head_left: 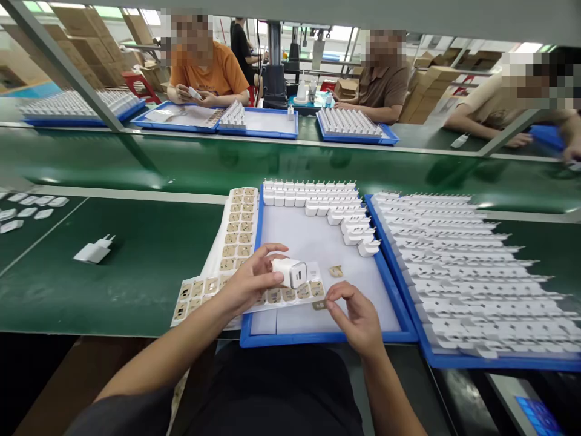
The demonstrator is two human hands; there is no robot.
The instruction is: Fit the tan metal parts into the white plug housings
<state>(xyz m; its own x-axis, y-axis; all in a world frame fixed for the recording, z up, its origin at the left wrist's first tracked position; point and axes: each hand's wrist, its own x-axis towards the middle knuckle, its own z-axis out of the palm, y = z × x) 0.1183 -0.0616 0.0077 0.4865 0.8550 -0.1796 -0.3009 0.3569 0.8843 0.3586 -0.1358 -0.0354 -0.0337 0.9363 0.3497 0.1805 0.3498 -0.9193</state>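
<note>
Gripping a white charger [290,273], the left hand [249,282] has its fingers and thumb closed around the body, and the end with a dark slot faces toward the right hand [361,316]. The 2 hands are apart. On the right hand, thumb and forefinger come close together (whether they pinch anything, I cannot tell), just beside the end of a strip of tan labels [288,295] that runs beneath the left hand and charger.

Just left of the right fingertips lies a tan piece [319,305], and a loose tan label [336,271] sits just beyond them. Both are over a blue-rimmed tray [299,339] under the hands. Beyond the hands, white chargers [313,197] line the tray's far side and step down along its right side. A longer label sheet [239,227] lies beyond the left hand, beside the tray.

Right of the right hand, a 2nd blue-rimmed tray [499,363] carries many rows of white plugs [476,275]. Well left of the left hand, 1 white plug [94,250] lies on the green surface [140,278]. Far beyond both hands, a person in an orange shirt [227,71] holds a white item [195,93].
</note>
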